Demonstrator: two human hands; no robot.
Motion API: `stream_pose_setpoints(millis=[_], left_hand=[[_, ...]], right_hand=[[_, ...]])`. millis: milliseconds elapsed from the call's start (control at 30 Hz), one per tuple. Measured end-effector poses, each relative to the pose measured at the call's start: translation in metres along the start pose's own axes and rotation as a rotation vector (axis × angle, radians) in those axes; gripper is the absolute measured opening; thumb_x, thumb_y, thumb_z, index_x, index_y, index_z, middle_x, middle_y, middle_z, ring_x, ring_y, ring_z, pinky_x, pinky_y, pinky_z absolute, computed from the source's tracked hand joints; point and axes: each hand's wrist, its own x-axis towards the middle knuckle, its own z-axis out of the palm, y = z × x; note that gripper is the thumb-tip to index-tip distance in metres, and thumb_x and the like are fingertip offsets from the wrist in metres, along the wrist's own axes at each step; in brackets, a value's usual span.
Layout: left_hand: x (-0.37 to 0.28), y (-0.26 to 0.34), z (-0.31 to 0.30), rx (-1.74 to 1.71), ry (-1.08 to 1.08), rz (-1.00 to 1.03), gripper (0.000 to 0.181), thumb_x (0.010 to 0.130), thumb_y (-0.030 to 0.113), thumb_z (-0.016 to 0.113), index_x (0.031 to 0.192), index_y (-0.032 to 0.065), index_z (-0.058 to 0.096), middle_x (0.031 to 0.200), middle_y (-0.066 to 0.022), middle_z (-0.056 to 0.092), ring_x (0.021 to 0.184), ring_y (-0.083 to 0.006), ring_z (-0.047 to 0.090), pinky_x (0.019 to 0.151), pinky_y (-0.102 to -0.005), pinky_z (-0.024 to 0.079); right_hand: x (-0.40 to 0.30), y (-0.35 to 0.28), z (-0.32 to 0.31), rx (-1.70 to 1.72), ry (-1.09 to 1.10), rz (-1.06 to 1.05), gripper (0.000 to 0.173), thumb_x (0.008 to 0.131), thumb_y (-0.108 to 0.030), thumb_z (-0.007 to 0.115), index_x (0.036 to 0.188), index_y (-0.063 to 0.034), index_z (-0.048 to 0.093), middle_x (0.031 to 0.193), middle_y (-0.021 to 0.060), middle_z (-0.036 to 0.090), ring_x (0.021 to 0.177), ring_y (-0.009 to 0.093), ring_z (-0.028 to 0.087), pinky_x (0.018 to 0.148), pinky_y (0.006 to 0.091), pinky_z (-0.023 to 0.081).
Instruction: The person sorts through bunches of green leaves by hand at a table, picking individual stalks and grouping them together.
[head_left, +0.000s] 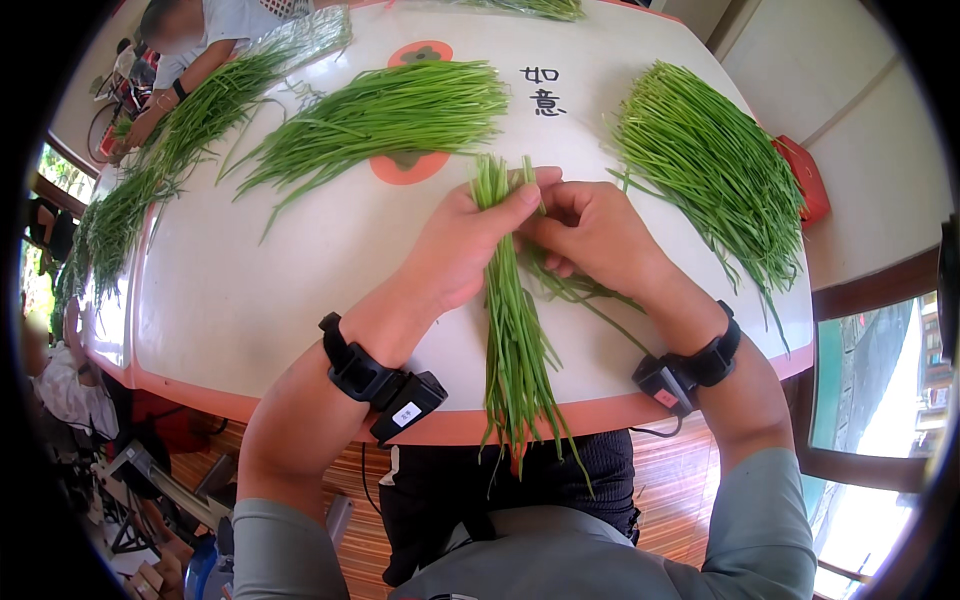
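Observation:
My left hand (466, 236) is closed around a bunch of garlic chives (510, 322). The pale cut ends point away from me above the thumb, and the green leaf tips hang over the table's near edge. Close beside it, my right hand (596, 232) pinches a few chive stalks (527, 171) near their cut ends; its curled fingers partly hide them. Under the right wrist, some loose chive leaves (577, 289) trail on the table. Each wrist wears a black strapped device.
The white table (300, 315) has an orange rim and printed writing. A chive pile (397, 112) lies beyond my left hand, a larger one (712, 165) at right. Along the left side a person's hand (142, 127) touches more chives (187, 127). A red box (802, 180) stands behind the right pile.

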Motion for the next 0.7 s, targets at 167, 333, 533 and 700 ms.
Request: stream_pose_setpoints(millis=[167,333,533,700], left_hand=[[-0.0012,0.0004,0.0021,0.030,0.002,0.004,0.039,0.101,0.019,0.054,0.133,-0.0032,0.053,0.114,-0.0095,0.063,0.102,-0.0149,0.058,0.087,-0.0304,0.049],[-0.0001,-0.0017,0.0019,0.085,-0.013,0.036,0.043,0.102,0.022,0.050,0.137,-0.0031,0.047,0.108,-0.0118,0.063,0.082,-0.0183,0.062,0.070,-0.0317,0.054],[-0.0017,0.0011,0.0010,-0.041,-0.031,-0.014,0.044,0.102,0.025,0.051,0.135,-0.0043,0.050,0.119,-0.0122,0.060,0.104,-0.0175,0.058,0.086,-0.0324,0.052],[0.0031,-0.0047,-0.0031,-0.016,-0.008,0.068,0.049,0.103,0.028,0.048,0.141,-0.0022,0.040,0.136,-0.0190,0.050,0.110,-0.0274,0.060,0.082,-0.0418,0.058]], right_hand=[[-0.0036,-0.0022,0.0042,0.069,0.028,-0.010,0.018,0.090,-0.015,0.062,0.090,0.0026,0.066,0.074,0.0034,0.064,0.059,0.007,0.058,0.052,0.0219,0.049],[-0.0039,-0.0005,0.0092,0.112,0.050,-0.039,0.021,0.091,-0.017,0.063,0.093,0.0029,0.066,0.072,0.0029,0.063,0.059,0.008,0.058,0.052,0.0221,0.049],[-0.0035,-0.0008,0.0074,0.031,0.051,-0.046,0.020,0.091,-0.016,0.063,0.092,0.0029,0.067,0.065,0.0032,0.061,0.054,0.008,0.055,0.050,0.0229,0.046],[-0.0038,0.0003,0.0078,-0.009,0.060,-0.051,0.019,0.090,-0.016,0.064,0.089,0.0027,0.068,0.059,0.0030,0.059,0.049,0.008,0.052,0.048,0.0246,0.042]])
